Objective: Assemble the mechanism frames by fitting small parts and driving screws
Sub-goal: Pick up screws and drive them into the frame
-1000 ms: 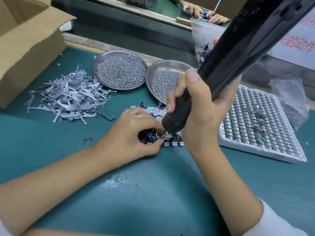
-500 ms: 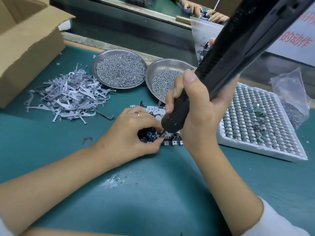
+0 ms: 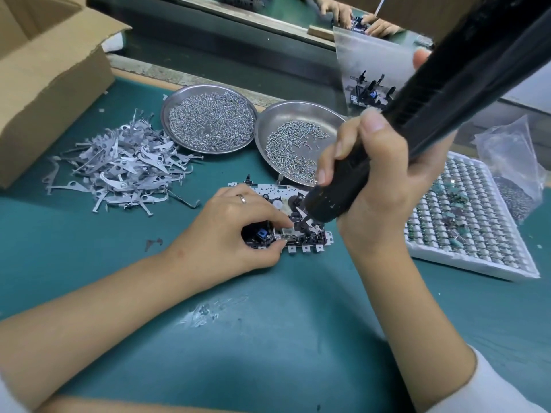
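Green matting (image 3: pixel 268 338) covers the bench. Nearest, the left hand (image 3: pixel 229 234) pinches the front edge of the mechanism frame (image 3: pixel 295 231), thumb and forefinger closed on it to pin it flat. Just right, the right hand (image 3: pixel 378 186) is wrapped around a black electric screwdriver (image 3: pixel 417 114), tip down on the frame. Screw-driving appears underway; next likely needs a fresh screw from the screw dish (image 3: pixel 286 126) behind. Farther left lie a lever pile (image 3: pixel 125 165) and a fuller dish (image 3: pixel 208 96).
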{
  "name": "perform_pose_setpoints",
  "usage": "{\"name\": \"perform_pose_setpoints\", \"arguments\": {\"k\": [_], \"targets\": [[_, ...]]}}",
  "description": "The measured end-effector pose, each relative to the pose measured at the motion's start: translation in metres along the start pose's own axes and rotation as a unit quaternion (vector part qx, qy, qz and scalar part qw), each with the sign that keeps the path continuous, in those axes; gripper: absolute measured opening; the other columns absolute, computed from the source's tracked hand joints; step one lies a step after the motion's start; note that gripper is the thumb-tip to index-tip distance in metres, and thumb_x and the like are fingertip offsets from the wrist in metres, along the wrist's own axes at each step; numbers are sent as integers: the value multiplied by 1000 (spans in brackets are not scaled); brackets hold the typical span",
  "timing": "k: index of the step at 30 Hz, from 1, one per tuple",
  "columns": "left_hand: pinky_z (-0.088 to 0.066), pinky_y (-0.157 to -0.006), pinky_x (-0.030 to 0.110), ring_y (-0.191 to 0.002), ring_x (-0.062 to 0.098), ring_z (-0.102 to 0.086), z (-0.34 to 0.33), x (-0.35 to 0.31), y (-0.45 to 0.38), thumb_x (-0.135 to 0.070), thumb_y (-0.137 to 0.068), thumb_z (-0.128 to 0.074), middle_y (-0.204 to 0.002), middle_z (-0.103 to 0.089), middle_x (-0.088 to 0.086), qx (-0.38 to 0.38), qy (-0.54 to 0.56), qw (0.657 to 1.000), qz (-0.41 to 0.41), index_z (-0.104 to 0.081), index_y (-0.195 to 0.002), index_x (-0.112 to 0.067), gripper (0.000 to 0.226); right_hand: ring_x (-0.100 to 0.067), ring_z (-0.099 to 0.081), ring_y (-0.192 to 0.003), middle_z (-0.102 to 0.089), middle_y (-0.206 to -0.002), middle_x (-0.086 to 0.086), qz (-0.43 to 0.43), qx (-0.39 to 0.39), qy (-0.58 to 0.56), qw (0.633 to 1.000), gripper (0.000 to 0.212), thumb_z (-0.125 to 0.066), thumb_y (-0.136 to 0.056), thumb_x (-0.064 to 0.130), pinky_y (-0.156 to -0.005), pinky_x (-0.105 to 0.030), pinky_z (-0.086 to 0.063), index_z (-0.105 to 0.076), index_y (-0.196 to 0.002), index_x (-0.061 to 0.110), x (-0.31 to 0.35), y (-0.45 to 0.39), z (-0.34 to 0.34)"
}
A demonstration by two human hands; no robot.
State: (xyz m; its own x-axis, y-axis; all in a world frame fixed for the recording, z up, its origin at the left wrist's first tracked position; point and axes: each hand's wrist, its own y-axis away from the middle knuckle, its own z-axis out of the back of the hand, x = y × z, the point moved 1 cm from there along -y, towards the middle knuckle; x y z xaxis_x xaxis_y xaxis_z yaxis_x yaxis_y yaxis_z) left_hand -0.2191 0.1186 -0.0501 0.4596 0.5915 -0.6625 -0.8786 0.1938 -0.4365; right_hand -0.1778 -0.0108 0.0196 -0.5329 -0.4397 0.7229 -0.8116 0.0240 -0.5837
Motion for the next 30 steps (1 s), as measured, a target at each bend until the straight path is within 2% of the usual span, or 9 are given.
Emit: {"name": "perform_pose_setpoints", "arguments": {"k": [4, 13, 16, 18, 21, 23, 25, 27, 30], "targets": [[-47, -84, 44, -82, 17, -60, 0, -2, -1, -20, -66, -75, -82, -71, -8, -1, -11, 1000, -4, -76, -87, -15, 22, -18, -40, -33, -44, -49, 4, -41, 0, 26, 999, 34, -55, -79, 12, -42, -22, -36, -36, -107, 17, -12, 2, 2], [-49, -81, 45, -81, 20, -59, -1, -4, 0, -18, -65, -74, -79, -70, -6, -11, -26, 1000, 1, -76, -86, -14, 21, -17, -40, -35, -45, -50, 3, -72, -5, 22, 997, 27, -50, -84, 2, -42, -21, -36, -40, -98, 23, -9, 2, 4], [-49, -83, 46, -82, 21, -60, 0, -4, 0, -19, -66, -74, -80, -71, -6, -8, -23, 1000, -1, -76, -87, -14, 22, -20, -44, -37, -48, -55, -1, -67, -4, 46, 997, 27, -59, -85, 7, -42, -24, -39, -37, -98, 18, -7, 1, 5], [-49, -84, 45, -83, 20, -59, 0, -4, 1, -19, -67, -74, -82, -71, -5, -5, -24, 1000, -4, -76, -88, -15, 22, -21, -52, -44, -52, -63, -4, -45, 14, 75, 996, 32, -63, -84, 16, -47, -30, -45, -38, -104, 17, -4, 0, 10], [-48, -85, 42, -84, 17, -58, 0, -4, 1, -24, -69, -73, -83, -70, -6, -4, -20, 1000, -6, -76, -90, -15, 23, -16, -59, -74, -52, -87, -6, 32, 23, 155, 987, 50, -58, -87, 17, -71, -31, -50, -28, -126, 9, -1, 1, 26], [-48, -84, 42, -82, 18, -59, 0, -4, 1, -30, -71, -71, -82, -70, -6, -5, -20, 1000, -13, -75, -90, -14, 25, -7, -50, -85, -45, -94, -6, 118, -32, 236, 964, 39, -51, -88, 10, -80, -21, -41, -33, -122, 6, -3, 8, 43], [-48, -84, 42, -81, 19, -59, -1, -3, 1, -26, -72, -72, -82, -69, -5, -8, -26, 999, -17, -75, -91, -14, 23, -13, -46, -82, -42, -93, -6, 155, -81, 269, 947, 26, -46, -88, 5, -77, -22, -38, -41, -111, 14, -8, 24, 55], [-47, -85, 39, -81, 17, -59, -1, -3, 1, -23, -71, -73, -81, -69, -6, -15, -34, 999, -16, -75, -93, -14, 23, -25, -48, -75, -45, -90, -6, 114, -51, 257, 958, 23, -45, -89, 2, -74, -26, -41, -44, -105, 19, -16, 40, 57], [-46, -83, 29, -79, 10, -57, -2, -4, 0, -29, -74, -65, -78, -65, -10, -17, -34, 999, -21, -71, -88, -13, 22, -23, -56, -73, -54, -77, -9, -56, 30, 219, 974, 25, -43, -91, -3, -73, -26, -47, -49, -103, 18, -26, 48, 48]]}}
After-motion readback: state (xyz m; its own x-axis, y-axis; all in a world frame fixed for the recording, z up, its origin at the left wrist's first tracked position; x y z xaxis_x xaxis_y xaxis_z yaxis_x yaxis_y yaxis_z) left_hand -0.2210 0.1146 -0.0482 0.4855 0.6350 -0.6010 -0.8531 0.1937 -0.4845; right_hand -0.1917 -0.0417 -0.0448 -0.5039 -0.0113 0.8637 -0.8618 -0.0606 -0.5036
